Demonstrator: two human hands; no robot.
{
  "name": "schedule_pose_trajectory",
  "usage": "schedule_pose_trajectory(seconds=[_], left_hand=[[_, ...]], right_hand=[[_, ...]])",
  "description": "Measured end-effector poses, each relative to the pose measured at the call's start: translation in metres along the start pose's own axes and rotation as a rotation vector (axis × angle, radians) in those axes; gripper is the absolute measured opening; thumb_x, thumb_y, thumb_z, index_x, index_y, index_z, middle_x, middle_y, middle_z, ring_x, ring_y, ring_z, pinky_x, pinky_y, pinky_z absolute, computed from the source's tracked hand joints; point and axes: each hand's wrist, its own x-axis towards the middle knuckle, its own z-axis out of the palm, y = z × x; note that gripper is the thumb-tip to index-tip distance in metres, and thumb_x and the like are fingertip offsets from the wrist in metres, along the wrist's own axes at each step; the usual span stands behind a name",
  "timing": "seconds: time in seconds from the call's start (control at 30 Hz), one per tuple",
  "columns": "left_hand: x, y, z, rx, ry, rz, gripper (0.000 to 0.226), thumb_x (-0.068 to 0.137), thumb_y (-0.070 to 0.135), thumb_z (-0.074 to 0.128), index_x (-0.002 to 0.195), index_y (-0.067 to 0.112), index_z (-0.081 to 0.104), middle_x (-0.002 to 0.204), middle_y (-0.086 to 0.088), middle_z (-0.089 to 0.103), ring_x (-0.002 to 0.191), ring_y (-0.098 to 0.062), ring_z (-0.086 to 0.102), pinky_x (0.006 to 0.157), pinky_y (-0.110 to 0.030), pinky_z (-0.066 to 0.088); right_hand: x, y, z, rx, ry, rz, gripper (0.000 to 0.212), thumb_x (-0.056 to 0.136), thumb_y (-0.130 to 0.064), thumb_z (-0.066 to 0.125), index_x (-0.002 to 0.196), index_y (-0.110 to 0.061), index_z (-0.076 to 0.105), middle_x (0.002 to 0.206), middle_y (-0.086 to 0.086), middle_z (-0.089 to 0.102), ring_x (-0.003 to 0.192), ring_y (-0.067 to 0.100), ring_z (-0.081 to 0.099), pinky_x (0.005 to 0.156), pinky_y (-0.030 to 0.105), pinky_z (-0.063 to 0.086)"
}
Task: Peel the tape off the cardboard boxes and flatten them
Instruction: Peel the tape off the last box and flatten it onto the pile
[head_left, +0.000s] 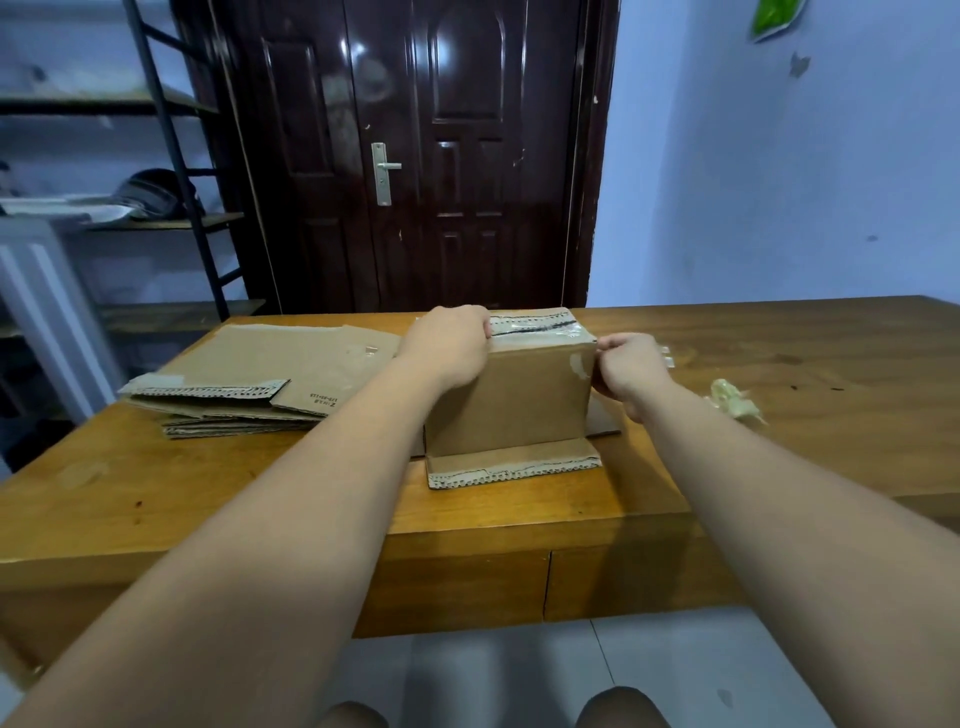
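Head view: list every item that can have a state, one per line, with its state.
Cardboard box: upright on the table, top taped shut, bottom flaps splayed open.
Tape: stuck along the box top.
Flattened boxes: stacked flat, left of the box.
Tape wad: crumpled, loose on the table.
Left hand: resting on the box's top left edge.
Right hand: pinching at the box's top right corner.
Door: closed.

A plain room in a home or small storeroom, used for packing work. Beyond the left hand (451, 345) stands a dark wooden door (415, 150) in a pale blue wall (779, 171). Left of that hand, a metal shelf rack (171, 156) holds odds and ends. Under both hands runs a worn wooden table (779, 364) over a grey tiled floor (675, 670).
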Motion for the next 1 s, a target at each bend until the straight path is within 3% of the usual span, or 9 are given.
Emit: schedule_pose_trajectory(seconds=[0.07,0.13,0.2,0.4,0.5,0.6,0.9,1.0], left_hand=[[0.001,0.003,0.004,0.052,-0.006,0.012,0.03,0.098,0.032,0.036,0.117,0.016,0.052,0.119,-0.011,0.062,0.105,-0.032,0.056,0.08,-0.037,0.043],[-0.002,0.006,0.011,0.177,-0.049,0.042,0.055,0.095,0.06,0.029,0.134,0.023,0.042,0.13,-0.01,0.054,0.114,-0.031,0.054,0.086,-0.041,0.044],[-0.005,0.008,0.017,0.302,-0.06,0.072,0.068,0.09,0.071,0.022,0.146,0.033,0.029,0.143,-0.008,0.043,0.124,-0.03,0.047,0.094,-0.043,0.043],[-0.004,0.006,0.016,0.322,-0.015,0.102,0.065,0.091,0.068,0.024,0.148,0.037,0.028,0.149,-0.001,0.039,0.131,-0.026,0.042,0.096,-0.041,0.041],[-0.005,0.007,0.017,0.333,-0.013,0.104,0.064,0.091,0.068,0.026,0.147,0.037,0.029,0.148,-0.002,0.041,0.13,-0.026,0.042,0.096,-0.041,0.041],[-0.005,0.007,0.017,0.32,-0.01,0.099,0.065,0.09,0.069,0.026,0.147,0.038,0.029,0.148,-0.002,0.041,0.131,-0.026,0.042,0.096,-0.041,0.041],[-0.002,0.007,0.019,0.335,-0.007,0.093,0.065,0.09,0.07,0.026,0.146,0.038,0.031,0.146,-0.003,0.043,0.129,-0.026,0.044,0.094,-0.041,0.042],[-0.002,0.008,0.02,0.341,-0.006,0.094,0.063,0.09,0.069,0.027,0.145,0.038,0.034,0.145,-0.003,0.044,0.129,-0.027,0.044,0.095,-0.041,0.041]], right_hand=[[0.003,-0.001,0.003,-0.118,0.044,-0.087,0.024,0.096,-0.005,0.042,0.081,-0.015,0.058,0.103,0.013,0.065,0.096,0.028,0.06,0.085,0.04,0.054],[0.003,-0.006,0.001,-0.19,0.114,-0.144,0.018,0.096,-0.008,0.042,0.088,-0.014,0.057,0.101,0.008,0.063,0.093,0.026,0.058,0.082,0.04,0.051],[0.006,-0.009,-0.001,-0.175,0.17,-0.184,0.017,0.095,-0.01,0.042,0.09,-0.015,0.057,0.099,0.006,0.063,0.095,0.026,0.059,0.084,0.04,0.052],[0.005,-0.019,-0.003,-0.147,0.204,-0.26,0.018,0.091,-0.012,0.046,0.091,-0.017,0.063,0.1,0.003,0.068,0.097,0.02,0.06,0.078,0.028,0.045],[0.003,-0.023,-0.003,-0.099,0.247,-0.352,0.017,0.092,-0.012,0.043,0.088,-0.02,0.057,0.094,0.001,0.071,0.096,0.02,0.063,0.081,0.028,0.047],[-0.002,-0.03,0.0,-0.095,0.183,-0.444,0.015,0.094,-0.012,0.045,0.092,-0.018,0.058,0.091,-0.001,0.071,0.091,0.016,0.065,0.08,0.025,0.05],[-0.001,-0.033,0.004,0.006,0.154,-0.497,0.023,0.094,-0.007,0.042,0.086,-0.024,0.057,0.083,0.0,0.069,0.083,0.02,0.066,0.082,0.042,0.056],[-0.006,-0.05,0.009,0.048,0.102,-0.558,0.026,0.094,-0.005,0.044,0.084,-0.024,0.056,0.079,0.001,0.069,0.071,0.013,0.064,0.075,0.034,0.059]])
